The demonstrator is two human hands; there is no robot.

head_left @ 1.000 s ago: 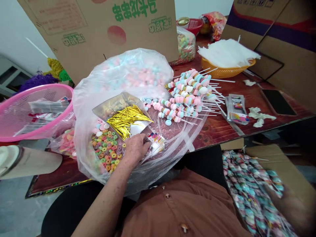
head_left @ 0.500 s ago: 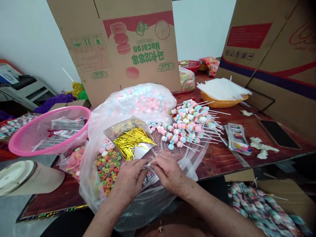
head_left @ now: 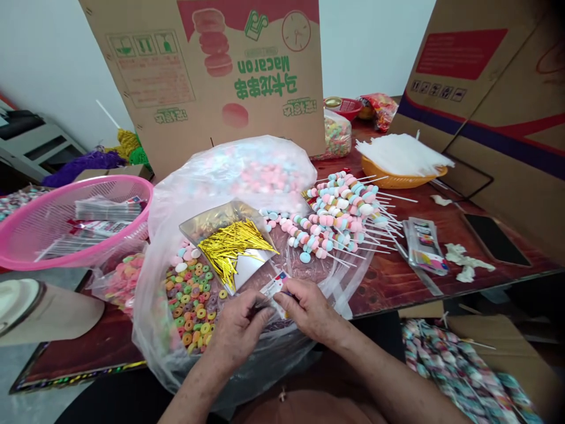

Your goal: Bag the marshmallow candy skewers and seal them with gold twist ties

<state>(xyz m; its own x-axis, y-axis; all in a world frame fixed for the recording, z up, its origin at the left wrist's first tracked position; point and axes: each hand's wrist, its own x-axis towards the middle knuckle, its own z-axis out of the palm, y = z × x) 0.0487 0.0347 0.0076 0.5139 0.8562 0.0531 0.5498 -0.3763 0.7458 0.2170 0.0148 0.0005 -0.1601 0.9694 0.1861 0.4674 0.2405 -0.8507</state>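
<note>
Between my two hands is a small clear plastic packaging bag (head_left: 274, 286) with a colourful printed label. My left hand (head_left: 242, 324) is closed on its left edge, thumb against fingers. My right hand (head_left: 309, 307) pinches the right side of the same bag. Just beyond them lies an open pouch of gold twist ties (head_left: 233, 250). Ring-shaped candies (head_left: 192, 303) are spread left of my left hand. To the upper right, candy skewers (head_left: 339, 218) on white sticks are piled on the clear plastic sheet.
A pink basket (head_left: 148, 194) with flat packaging bags stands left, behind a large cup (head_left: 66, 312). White sticks (head_left: 399, 154) lie in a yellow basket. More bags (head_left: 424, 244) and a phone (head_left: 497, 238) are at right. Cardboard boxes (head_left: 260, 123) rise behind; wrapped skewers (head_left: 463, 371) lie below right.
The bag's printed label now shows upright between my hands, where it was mostly hidden before. My hands have shifted slightly lower and the camera view has tilted a little.
</note>
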